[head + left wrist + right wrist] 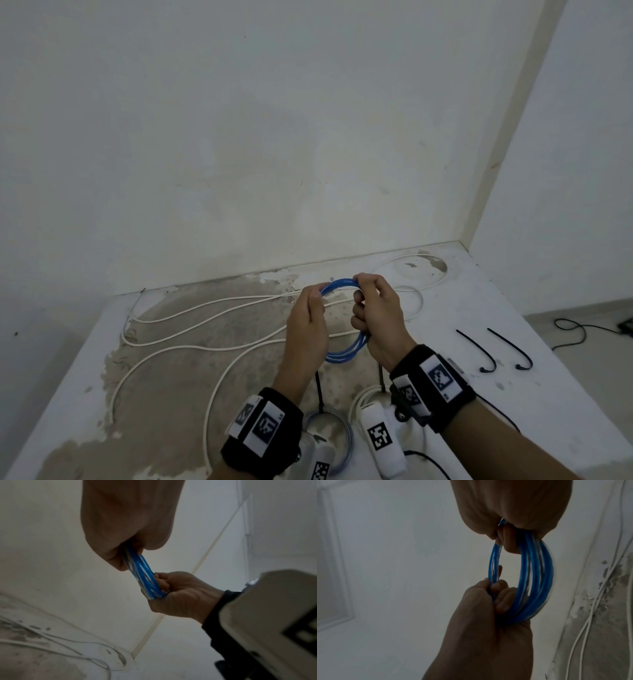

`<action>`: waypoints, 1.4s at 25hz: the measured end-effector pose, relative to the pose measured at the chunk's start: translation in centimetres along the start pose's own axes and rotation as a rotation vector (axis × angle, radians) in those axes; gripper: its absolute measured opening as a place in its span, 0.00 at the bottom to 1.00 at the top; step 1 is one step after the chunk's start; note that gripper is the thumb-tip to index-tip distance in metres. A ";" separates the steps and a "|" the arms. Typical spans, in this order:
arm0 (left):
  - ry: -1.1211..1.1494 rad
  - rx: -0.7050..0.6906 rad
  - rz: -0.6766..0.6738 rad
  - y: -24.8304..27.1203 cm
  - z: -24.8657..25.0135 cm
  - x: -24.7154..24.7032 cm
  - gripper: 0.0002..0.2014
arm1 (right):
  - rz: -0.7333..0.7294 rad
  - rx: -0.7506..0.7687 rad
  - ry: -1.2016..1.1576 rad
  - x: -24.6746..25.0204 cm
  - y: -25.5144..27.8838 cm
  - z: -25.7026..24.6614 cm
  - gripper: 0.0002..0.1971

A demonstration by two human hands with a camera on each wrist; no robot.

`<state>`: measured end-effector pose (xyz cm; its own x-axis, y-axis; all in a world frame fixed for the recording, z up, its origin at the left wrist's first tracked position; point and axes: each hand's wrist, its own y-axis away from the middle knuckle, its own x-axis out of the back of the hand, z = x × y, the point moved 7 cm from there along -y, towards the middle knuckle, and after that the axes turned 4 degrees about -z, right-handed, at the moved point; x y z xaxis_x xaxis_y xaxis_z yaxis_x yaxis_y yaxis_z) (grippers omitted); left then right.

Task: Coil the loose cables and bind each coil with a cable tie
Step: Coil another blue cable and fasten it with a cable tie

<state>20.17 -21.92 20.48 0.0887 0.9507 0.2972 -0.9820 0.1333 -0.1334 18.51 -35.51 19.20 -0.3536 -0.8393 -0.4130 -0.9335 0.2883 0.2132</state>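
The blue cable coil (346, 349) is being held above the table (479, 308), gripped by curled fingers of the left hand (306, 329) and right hand (376, 318) on opposite sides. Coiling is judged finished; binding is being prepared, so a cable tie (476, 349), lying right of the grip, would be needed.

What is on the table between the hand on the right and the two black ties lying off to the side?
Nothing: in the head view, the white table is bare between the right hand, gripping the blue cable coil, and the nearer black cable tie.
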 end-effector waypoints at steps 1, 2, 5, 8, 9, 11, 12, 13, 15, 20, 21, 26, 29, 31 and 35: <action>0.079 0.025 -0.002 0.2 -0.1 -0.1 0.17 | -0.010 0.019 -0.023 0.0 0.0 -0.2 0.08; 0.166 0.056 0.014 0.2 -0.2 0.0 0.17 | -0.027 0.031 -0.036 0.0 0.0 -0.3 0.09; 0.358 0.137 0.108 0.1 -0.1 0.5 0.18 | -0.107 0.038 -0.077 -0.7 0.8 -0.1 0.12; 0.434 0.170 0.092 0.1 -0.1 0.2 0.18 | -0.105 0.022 -0.093 -1.1 1.0 0.3 0.16; 0.451 0.187 0.059 0.3 -0.2 0.0 0.18 | -0.076 0.025 -0.068 -0.8 0.8 0.2 0.16; 0.444 0.221 -0.026 0.8 -0.6 -0.3 0.17 | -0.017 0.038 0.008 0.1 0.2 -0.2 0.16; 0.425 0.245 -0.067 0.9 -0.7 -0.2 0.17 | -0.007 0.041 0.056 0.5 -0.1 -0.4 0.15; 0.408 0.281 -0.105 0.8 -0.9 -0.1 0.17 | -0.018 0.041 0.111 0.8 -0.2 -0.5 0.14; 0.393 0.396 -0.154 0.4 -1.2 0.3 0.15 | -0.104 0.026 0.228 1.0 -0.2 -0.5 0.13; 0.118 0.455 -0.437 -0.5 -0.1 -1.4 0.23 | -0.264 -0.005 0.397 0.7 0.5 -0.4 0.11; 0.052 0.412 -0.471 -0.4 0.1 -2.1 0.24 | -0.252 0.003 0.411 0.9 0.5 -0.5 0.10; 0.221 0.326 -0.321 -0.9 -0.4 -3.6 0.21 | -0.201 0.006 0.329 3.2 0.6 -0.6 0.11; 0.330 0.375 -0.358 -0.7 -0.2 -5.0 0.18 | -0.203 0.027 0.319 4.3 1.0 -0.9 0.13; 0.326 0.440 -0.398 -0.8 -0.1 -5.9 0.17 | -0.197 0.051 0.352 5.3 0.9 -1.4 0.12; 0.035 0.340 -0.397 -2.7 0.6 -6.5 0.18 | -0.245 0.037 0.446 6.5 1.3 -1.7 0.12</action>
<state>22.09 -28.64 19.48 0.4648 0.8550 0.2302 -0.8698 0.3924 0.2990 15.06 -41.37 18.31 -0.0716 -0.9971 -0.0274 -0.9902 0.0678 0.1222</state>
